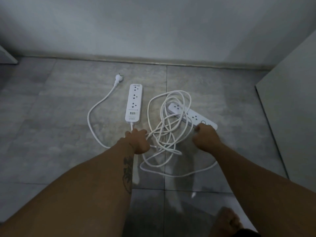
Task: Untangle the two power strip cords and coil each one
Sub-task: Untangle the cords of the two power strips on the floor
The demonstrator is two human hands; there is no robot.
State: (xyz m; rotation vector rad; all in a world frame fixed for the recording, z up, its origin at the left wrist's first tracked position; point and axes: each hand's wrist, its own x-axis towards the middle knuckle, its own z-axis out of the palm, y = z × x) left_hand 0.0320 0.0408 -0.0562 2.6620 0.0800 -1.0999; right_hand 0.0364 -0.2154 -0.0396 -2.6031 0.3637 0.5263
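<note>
Now | strips (133,103) (195,117): 2 | plugs (118,78): 1 | left hand (139,141) grips cords (168,148) | right hand (206,139): grasp unclear

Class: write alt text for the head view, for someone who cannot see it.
A person's left hand grips tangled white cord on a grey tiled floor; the right hand is by an angled white power strip. A second white power strip lies alongside.

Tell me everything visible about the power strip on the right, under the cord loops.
The right power strip is a white plastic bar lying flat and diagonal on the grey floor tiles, sockets up; two sockets and a round button show. Loops of white cord cross its middle. The right hand rests at its near end; a grip is not clear.
</note>
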